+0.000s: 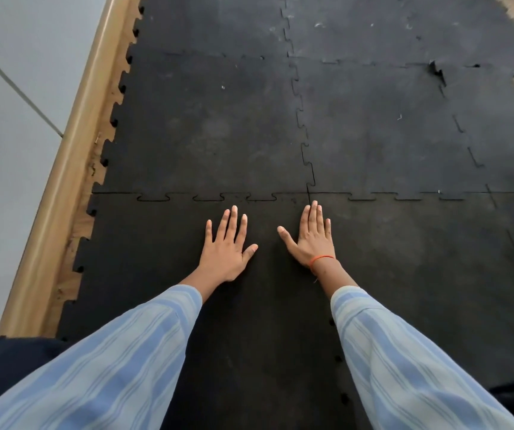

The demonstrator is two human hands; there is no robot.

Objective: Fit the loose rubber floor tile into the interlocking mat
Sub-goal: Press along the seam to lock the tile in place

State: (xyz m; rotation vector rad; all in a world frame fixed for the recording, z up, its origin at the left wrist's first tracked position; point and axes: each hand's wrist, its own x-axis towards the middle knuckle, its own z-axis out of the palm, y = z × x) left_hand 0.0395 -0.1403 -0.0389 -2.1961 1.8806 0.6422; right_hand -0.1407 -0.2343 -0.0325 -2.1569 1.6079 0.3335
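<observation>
Black interlocking mat (218, 125) covers the floor ahead of me, wooden skirting (72, 169) and grey wall (7, 144) on the left, bare floor showing at the far right edge. Loose tile (156, 259) is the near-left one under my palms; its far edge meets the mat along the toothed seam (206, 197) just beyond my fingertips. Its right edge runs down near my right wrist, with open notches showing lower down beside my right sleeve (404, 352).

Left hand (226, 246) lies flat, fingers spread, palm down on the tile, gripping nothing. Right hand (311, 235) is the same: flat, open, fingers together and pointing at the corner where four tiles meet, orange thread (322, 259) on the wrist. Both sit close behind the seam, I'd say so my weight goes onto the tabs there and not the tile's middle.

Far seam tabs look mostly seated, thin dark outlines only. The right-side seam looks less settled near me, judging by those open notches, though the sleeve hides part of it. Job seems near done; next likely call is pressing along that right edge. Risk: pushing forward could buckle the tile instead of locking it.
</observation>
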